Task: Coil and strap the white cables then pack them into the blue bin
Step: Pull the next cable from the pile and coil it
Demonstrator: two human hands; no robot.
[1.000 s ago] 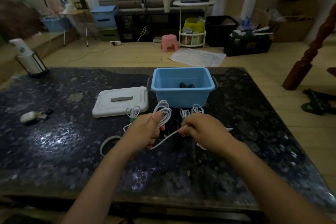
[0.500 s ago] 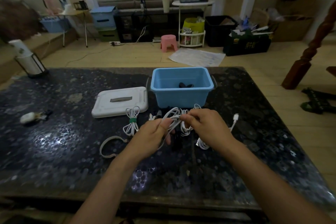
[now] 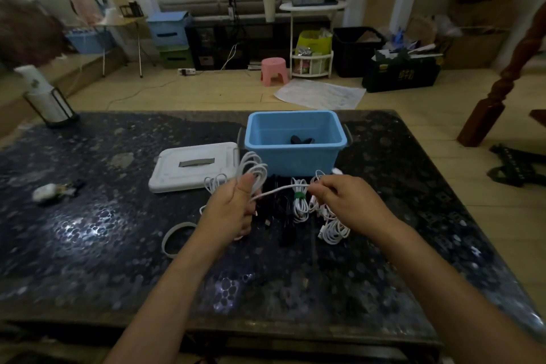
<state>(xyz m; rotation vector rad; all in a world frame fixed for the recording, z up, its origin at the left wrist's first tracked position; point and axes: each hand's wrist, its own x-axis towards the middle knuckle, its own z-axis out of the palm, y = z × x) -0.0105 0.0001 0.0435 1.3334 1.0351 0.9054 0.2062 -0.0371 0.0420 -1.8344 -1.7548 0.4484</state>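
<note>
My left hand [image 3: 229,210] grips a coil of white cable [image 3: 254,170], its loops standing up above my thumb. A straight run of the same cable stretches right to my right hand [image 3: 342,201], which pinches it between fingertips. Under my hands, on the dark table [image 3: 88,230], lie a strapped white coil with a green tie [image 3: 300,201], another strapped white coil [image 3: 215,182] and a loose white bundle [image 3: 334,229]. The blue bin [image 3: 295,142] stands just behind them, open, with a dark object inside.
A white lid [image 3: 193,165] lies left of the bin. A white loop [image 3: 177,236] rests near my left wrist. Black cables [image 3: 277,210] lie between my hands. A small white item [image 3: 47,190] sits far left, a lantern [image 3: 48,97] at the back left corner.
My hands, close together half a second ago, have drawn apart. The left hand has lifted the coil upright and the right has pulled the cable end out to the right.
</note>
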